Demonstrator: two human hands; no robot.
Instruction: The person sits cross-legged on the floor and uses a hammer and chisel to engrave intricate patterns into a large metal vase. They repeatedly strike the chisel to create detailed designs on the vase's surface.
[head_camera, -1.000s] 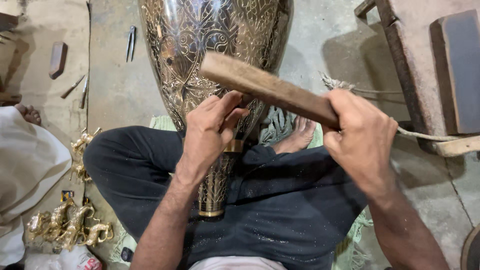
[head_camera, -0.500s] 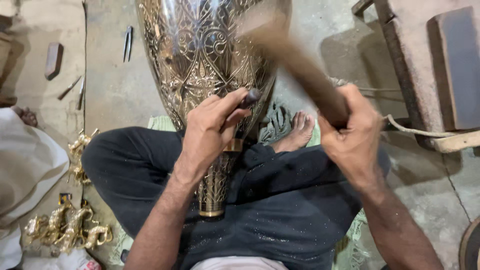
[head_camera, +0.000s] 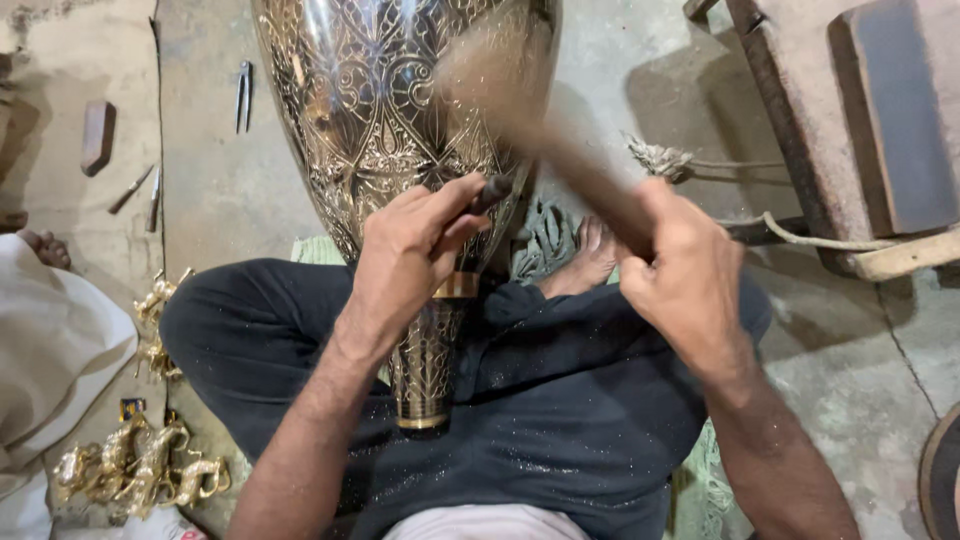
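Mid-strike in chasing the pattern on a large engraved brass vase (head_camera: 390, 130), laid with its narrow foot across the lap and its wide body running off toward twelve o'clock. Left hand (head_camera: 415, 255) closed around a small dark chisel (head_camera: 490, 192), fingers clamped on its shank, tip set against the vase's lower body just above the plain gold collar. Right hand (head_camera: 690, 280) wrapped tight on the handle of a wooden mallet (head_camera: 530, 110), head blurred with motion at about one o'clock of the chisel. Judged from this: hammering step under way; next blow calls for a square landing on the chisel's butt end, with the left hand holding the tip steady on the line and clear of the mallet's path. Vase dark and glossy, covered in dense floral and arch-shaped scrollwork cut bright against the darker ground, foot banded with finer pattern. Small brass horse figurines (head_camera: 140, 470) on the floor at eight o'clock; a bare foot (head_camera: 590, 255) and green cloth (head_camera: 545, 235) just beside the vase.
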